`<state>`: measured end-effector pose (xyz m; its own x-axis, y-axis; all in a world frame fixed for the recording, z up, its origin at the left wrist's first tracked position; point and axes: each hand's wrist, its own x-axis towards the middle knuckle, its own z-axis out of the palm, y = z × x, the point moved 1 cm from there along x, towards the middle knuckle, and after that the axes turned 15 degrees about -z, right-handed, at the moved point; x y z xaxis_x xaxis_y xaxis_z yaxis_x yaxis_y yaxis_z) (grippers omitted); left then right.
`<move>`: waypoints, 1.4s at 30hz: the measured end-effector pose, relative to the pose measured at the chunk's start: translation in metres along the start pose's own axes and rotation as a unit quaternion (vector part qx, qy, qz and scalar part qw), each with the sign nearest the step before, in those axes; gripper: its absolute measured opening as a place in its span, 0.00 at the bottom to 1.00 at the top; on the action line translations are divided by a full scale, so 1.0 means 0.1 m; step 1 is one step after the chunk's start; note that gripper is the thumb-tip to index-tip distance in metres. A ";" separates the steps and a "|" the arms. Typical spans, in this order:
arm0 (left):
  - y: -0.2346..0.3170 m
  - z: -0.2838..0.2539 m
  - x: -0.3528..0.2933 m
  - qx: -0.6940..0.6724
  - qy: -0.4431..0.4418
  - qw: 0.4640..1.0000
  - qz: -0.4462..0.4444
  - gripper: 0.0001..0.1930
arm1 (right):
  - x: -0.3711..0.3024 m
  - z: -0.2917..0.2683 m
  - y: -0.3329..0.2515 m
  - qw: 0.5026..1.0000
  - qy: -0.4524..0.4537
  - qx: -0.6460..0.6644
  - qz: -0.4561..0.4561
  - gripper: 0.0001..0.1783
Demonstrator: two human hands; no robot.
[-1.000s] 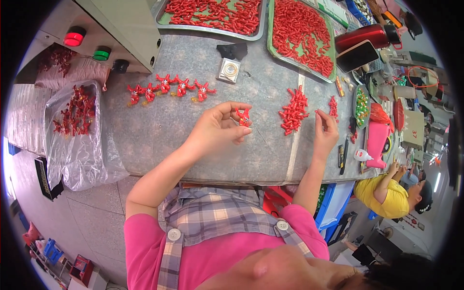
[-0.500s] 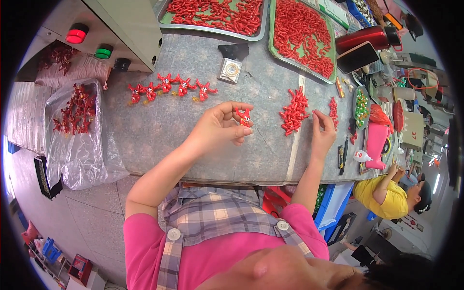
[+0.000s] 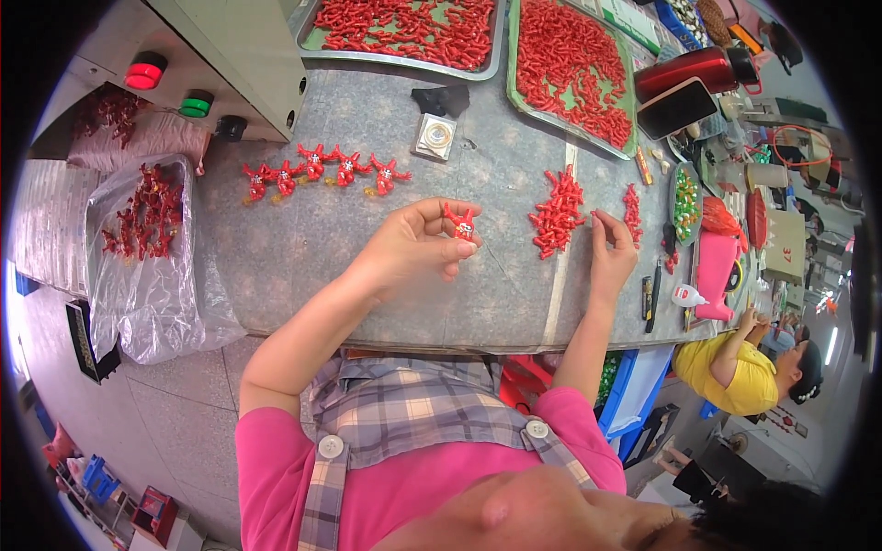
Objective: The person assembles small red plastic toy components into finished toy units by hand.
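Between thumb and fingers, my left hand [image 3: 413,241] pinches a small red figurine [image 3: 463,226] with pointed tips and a pale, dark-marked front, held above the table. My right hand [image 3: 614,257] is at the right with its fingers bent together; whether a small piece is in them I cannot make out. It is between a heap of small red parts [image 3: 556,219] on its left and a smaller red pile [image 3: 632,217] just beyond it. Several red figurines [image 3: 347,169] with yellowish pieces at their lower ends stand in a row, farther off to the left.
Two metal trays of red parts, one [image 3: 404,37] and another [image 3: 571,73], lie at the back. A square white box [image 3: 435,137] is near the row. A plastic-lined bin [image 3: 147,220] and a machine with buttons [image 3: 211,64] flank the left. A yellow-shirted person [image 3: 726,372] sits at right.
The figurine in my left hand has tilted slightly and moved a little left. My right hand has shifted slightly left. The row and heaps stay as they were.
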<state>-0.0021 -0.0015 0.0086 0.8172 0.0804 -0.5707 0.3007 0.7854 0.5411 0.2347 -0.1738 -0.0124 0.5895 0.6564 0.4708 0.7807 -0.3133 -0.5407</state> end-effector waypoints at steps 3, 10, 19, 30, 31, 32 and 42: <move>0.01 0.01 -0.01 0.004 0.005 1.000 -0.006 0.26 | -0.02 0.01 0.00 1.000 0.008 0.012 0.019 0.07; 0.00 0.01 -0.01 0.011 -0.007 1.000 0.007 0.28 | -0.01 0.00 0.02 1.000 0.007 -0.001 0.002 0.07; 0.01 0.03 -0.03 0.026 -0.016 0.999 -0.010 0.24 | -0.01 -0.02 0.03 1.000 0.009 0.003 0.006 0.07; 0.00 0.02 -0.02 0.007 -0.048 0.999 0.005 0.30 | 0.03 -0.07 -0.13 0.969 0.029 -0.202 -0.138 0.10; 0.01 0.03 -0.02 0.008 -0.048 0.999 0.005 0.30 | 0.05 -0.08 -0.22 0.969 0.030 -0.202 -0.137 0.10; 0.02 0.04 -0.02 0.015 -0.041 0.999 0.000 0.31 | 0.07 -0.08 -0.34 0.977 0.038 -0.154 -0.142 0.10; -0.15 0.05 0.05 0.283 0.096 0.946 0.128 0.38 | 0.00 0.43 -1.23 0.895 -0.319 0.310 0.028 0.16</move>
<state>-0.0001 -0.0161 0.0009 0.8103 0.3769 -0.4487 0.3645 0.2753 0.8896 0.1297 -0.1055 0.0246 0.2311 0.9719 0.0443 0.3720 -0.0462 -0.9271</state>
